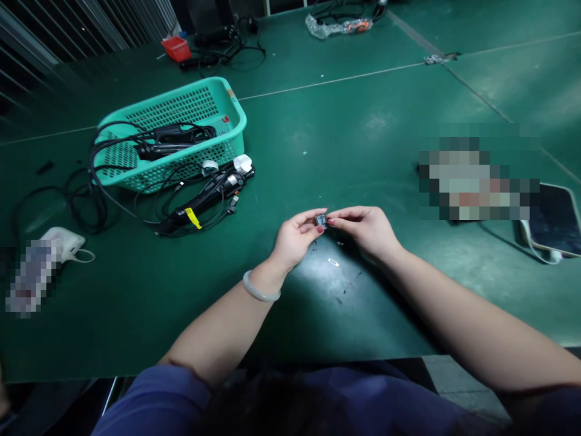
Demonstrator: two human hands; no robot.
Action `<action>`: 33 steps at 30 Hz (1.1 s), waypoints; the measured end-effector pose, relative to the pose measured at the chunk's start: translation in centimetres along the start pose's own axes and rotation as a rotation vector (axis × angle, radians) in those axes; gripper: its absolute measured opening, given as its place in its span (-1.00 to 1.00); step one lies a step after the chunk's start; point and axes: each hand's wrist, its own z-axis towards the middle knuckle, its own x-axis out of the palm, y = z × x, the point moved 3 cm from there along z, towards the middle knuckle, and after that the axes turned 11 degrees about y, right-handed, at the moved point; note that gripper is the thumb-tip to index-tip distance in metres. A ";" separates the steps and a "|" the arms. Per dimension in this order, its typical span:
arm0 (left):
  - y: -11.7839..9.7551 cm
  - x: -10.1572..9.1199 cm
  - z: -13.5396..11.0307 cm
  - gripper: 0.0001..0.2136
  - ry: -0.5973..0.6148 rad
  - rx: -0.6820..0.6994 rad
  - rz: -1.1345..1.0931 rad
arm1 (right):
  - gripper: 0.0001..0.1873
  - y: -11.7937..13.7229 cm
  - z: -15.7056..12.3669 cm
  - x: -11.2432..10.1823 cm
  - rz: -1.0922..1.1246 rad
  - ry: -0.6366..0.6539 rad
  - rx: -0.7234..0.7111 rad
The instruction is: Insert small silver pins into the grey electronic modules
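Between thumb and fingers, my left hand (pixel 297 236) grips a small grey block-shaped part (pixel 321 220), too small to identify further. From the right, my right hand (pixel 365 227) meets it with thumb and forefinger pinched at its edge. Whether a tiny piece sits in that pinch is hidden. Both hands are just above the green table (pixel 281 327). Below them lies a small flat pale piece with a slot (pixel 333 262), with a few tiny dark bits around it.
A turquoise basket (pixel 236 121) holds black corded devices (pixel 167 142). In front of it lies a black device with a yellow tag (pixel 193 218). A phone (pixel 556 218) with a white cable rests at right, beside a blurred object. Left is a white device (pixel 66 242); a red tray (pixel 176 48) stands farther back.
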 end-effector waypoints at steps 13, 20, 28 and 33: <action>0.2 -0.1 0.2 -0.62 -0.005 -0.008 0.008 | -0.75 0.0 -0.3 0.6 -0.044 -0.022 -0.081; 0.1 -0.2 0.2 -0.60 -0.009 -0.006 0.002 | -0.81 -0.1 0.0 0.4 -0.048 -0.018 -0.187; 0.1 -0.2 0.1 -0.70 -0.041 0.002 -0.032 | -0.81 -0.7 0.2 0.3 -0.069 -0.028 -0.202; 0.1 -0.1 0.1 -0.71 -0.049 0.017 -0.049 | -0.85 -0.3 0.2 0.2 -0.136 -0.020 -0.229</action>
